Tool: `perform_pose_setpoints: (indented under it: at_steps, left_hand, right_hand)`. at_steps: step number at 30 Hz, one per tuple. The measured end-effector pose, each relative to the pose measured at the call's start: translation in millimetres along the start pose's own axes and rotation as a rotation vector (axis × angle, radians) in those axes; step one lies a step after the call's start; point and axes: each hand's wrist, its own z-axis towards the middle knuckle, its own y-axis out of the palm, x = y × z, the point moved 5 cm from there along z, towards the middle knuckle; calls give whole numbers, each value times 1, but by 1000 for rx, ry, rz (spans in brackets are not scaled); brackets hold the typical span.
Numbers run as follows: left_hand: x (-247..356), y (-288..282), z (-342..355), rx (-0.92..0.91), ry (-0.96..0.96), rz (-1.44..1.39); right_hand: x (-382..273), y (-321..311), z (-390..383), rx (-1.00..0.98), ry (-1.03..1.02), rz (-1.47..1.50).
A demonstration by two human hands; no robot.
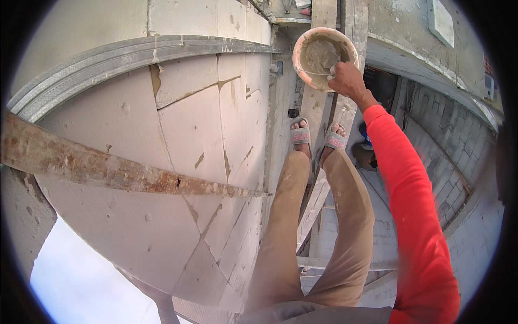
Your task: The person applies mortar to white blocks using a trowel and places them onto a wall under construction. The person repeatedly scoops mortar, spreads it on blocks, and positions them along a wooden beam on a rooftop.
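My right hand (348,80), at the end of a red sleeve (413,200), reaches to the near right part of an orange-rimmed bucket (300,44). Inside the bucket lies wet grey mortar (322,55). The fingers are closed over a small pale piece at the mortar's edge; most of it is hidden, so its kind cannot be made out. The bucket rests on wooden planks (314,105), just beyond my sandalled feet. My left hand is out of the picture.
A pale block wall (194,129) with mortar-filled joints runs along the left. A grey metal profile (145,47) and a rusty metal bar (108,164) cross it. To the right, past the planks, lies a deep drop; a person (365,155) is partly visible below.
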Motion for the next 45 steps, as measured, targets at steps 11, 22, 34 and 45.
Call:
perform_pose_setpoints:
  at_steps: [11, 22, 34, 45]
  left_hand:
    - [-13, 4, -6, 95, 3, -75]
    - [7, -3, -9, 249, -476, -263]
    - [25, -11, -15, 173, -377, -185]
    - [14, -1, -12, 211, -370, -181]
  right_hand:
    - [-84, -17, -169, 193, 273, 275]
    - [-168, 48, -371, 146, 622, 655]
    - [-254, 58, -468, 205, 715, 736]
    - [-291, 36, -540, 249, 741, 831]
